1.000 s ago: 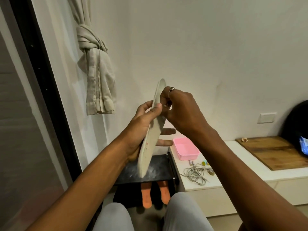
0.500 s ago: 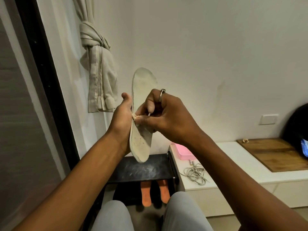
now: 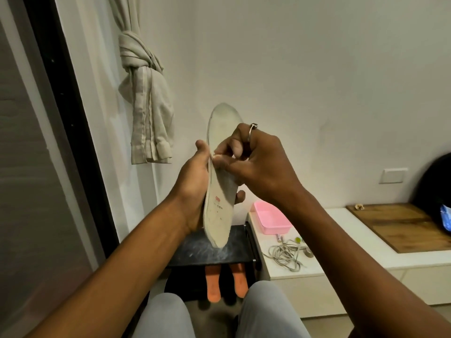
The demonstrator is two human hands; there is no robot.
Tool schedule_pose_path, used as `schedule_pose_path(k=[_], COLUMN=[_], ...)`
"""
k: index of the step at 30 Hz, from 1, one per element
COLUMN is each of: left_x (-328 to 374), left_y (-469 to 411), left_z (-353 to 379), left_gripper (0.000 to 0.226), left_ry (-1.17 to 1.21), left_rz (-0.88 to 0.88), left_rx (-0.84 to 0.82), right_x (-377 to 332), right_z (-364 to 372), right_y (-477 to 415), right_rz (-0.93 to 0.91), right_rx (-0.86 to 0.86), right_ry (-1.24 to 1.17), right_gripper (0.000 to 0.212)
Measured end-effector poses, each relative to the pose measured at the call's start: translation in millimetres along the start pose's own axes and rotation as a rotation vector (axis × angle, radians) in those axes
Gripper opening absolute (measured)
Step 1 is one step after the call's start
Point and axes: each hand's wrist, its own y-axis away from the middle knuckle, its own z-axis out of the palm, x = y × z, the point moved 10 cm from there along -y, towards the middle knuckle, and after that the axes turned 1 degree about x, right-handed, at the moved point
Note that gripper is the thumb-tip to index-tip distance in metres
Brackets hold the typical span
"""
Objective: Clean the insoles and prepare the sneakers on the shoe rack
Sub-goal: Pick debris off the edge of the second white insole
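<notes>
- Left hand (image 3: 194, 189) grips the insole (image 3: 218, 213) upright, thumb at its left edge, fingers curled behind it.
- Right hand (image 3: 261, 167) pinches that left edge, mid-length.

Single head-worn wide-angle view, facing forward, slightly down toward wall (image 3: 317, 69); insole (image 3: 218, 215) close, shoe rack (image 3: 195, 257) below.

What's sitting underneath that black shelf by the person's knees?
Two orange insoles poke out under the black shelf; their far ends are hidden by it.
</notes>
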Motion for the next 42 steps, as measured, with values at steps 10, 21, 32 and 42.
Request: schedule_pose_path(k=[10,21,32,42], left_x=[1,2,1,12], left_y=[4,4,10,9], left_z=[-1,-4,5,-15], left_gripper=[0.062,0.059,0.072,0.051], left_ry=[-0.115,-0.234,-0.343,-0.145], left_rz=[0.007,0.085,0.005,0.047], left_rx=[0.011,0.060,-0.063,0.141], right_x=[5,14,15,3], right_z=[-2,-7,-28,22], right_y=[-4,-8,-11,4], right_rz=[-0.107,-0.029,-0.155,-0.033], right_rx=[0.069,-0.123,0.117,-0.304], right_ry=[0.209,0.416,0.413,0.142], right_gripper=[0.023,0.027,0.032,0.038])
